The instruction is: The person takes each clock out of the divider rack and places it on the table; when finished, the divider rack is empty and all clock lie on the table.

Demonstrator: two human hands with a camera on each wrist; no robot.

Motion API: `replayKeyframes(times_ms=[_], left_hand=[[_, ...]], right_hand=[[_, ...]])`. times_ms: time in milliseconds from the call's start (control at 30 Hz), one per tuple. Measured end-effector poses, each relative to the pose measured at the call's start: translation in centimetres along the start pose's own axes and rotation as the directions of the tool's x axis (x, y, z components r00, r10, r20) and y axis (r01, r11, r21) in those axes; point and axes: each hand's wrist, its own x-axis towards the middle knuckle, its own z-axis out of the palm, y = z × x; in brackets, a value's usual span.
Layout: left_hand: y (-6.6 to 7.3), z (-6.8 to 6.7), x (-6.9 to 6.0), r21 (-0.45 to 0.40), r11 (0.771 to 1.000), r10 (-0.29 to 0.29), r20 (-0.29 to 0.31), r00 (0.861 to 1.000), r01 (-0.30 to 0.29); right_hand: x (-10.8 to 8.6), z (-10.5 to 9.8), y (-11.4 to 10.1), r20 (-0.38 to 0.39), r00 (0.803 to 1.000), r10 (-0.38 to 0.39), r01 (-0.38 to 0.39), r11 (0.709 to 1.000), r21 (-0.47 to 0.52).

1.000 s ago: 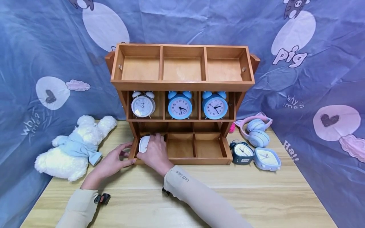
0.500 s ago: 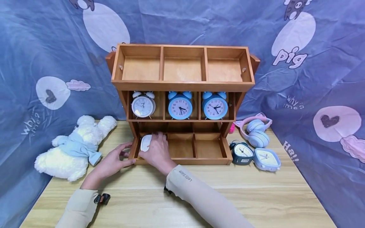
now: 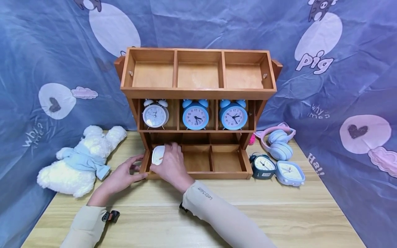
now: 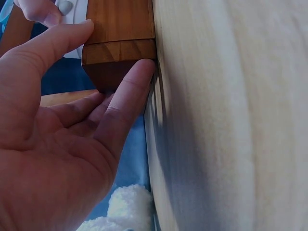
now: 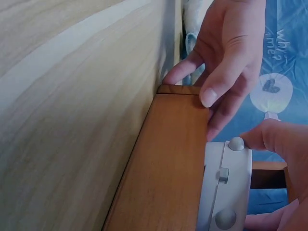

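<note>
A three-tier wooden display shelf (image 3: pixel 198 93) stands on the table. My right hand (image 3: pixel 173 164) grips a white square clock (image 3: pixel 158 155) in the bottom tier's left compartment, covering its right part. The right wrist view shows the clock's underside (image 5: pixel 217 190) with round feet, thumb and fingers on its edges. My left hand (image 3: pixel 125 174) holds the shelf's lower left front corner (image 4: pixel 120 52), thumb on the front and fingers along the side. In the middle tier sit a white twin-bell alarm clock (image 3: pixel 155 115) and two blue ones, the middle (image 3: pixel 196 116) and right (image 3: pixel 234 117).
Right of the shelf are a dark green alarm clock (image 3: pixel 263 166), a light blue square clock (image 3: pixel 290 173) and cat-ear headphones (image 3: pixel 280 146). A white plush toy (image 3: pixel 83 160) lies at the left. Blue printed cloth (image 3: pixel 198 24) hangs behind.
My right hand and forearm have shifted slightly rightward, and the white square clock has moved a little within the bottom left compartment. The left hand stays at the shelf corner.
</note>
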Motion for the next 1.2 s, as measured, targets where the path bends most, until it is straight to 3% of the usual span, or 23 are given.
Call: replayKeyframes(times_ms=[433,600,867,1200], left_hand=[[0.1,-0.1,0.1,-0.016,1.000,0.012,0.003,1.000,-0.012],[0.1,-0.1,0.1,-0.021,1.000,-0.002,0.005,1.000,0.002],[-0.1,-0.2,0.1,0.007,1.000,-0.024,0.007,1.000,0.024],[0.0,-0.1,0.0,0.010,1.000,-0.004,0.001,1.000,0.004]], right_hand=[[-1.3,-1.6,-0.2,-0.009,0.999,-0.040,0.041,0.996,0.074],[-2.1,-2.1,-0.3,0.031,0.999,-0.042,0.039,0.995,0.091],[-3.1,-2.1,-0.5,0.027,0.998,-0.061,0.058,0.994,0.095],[-3.8,-2.1,-0.5,0.035,0.998,-0.057,0.053,0.994,0.095]])
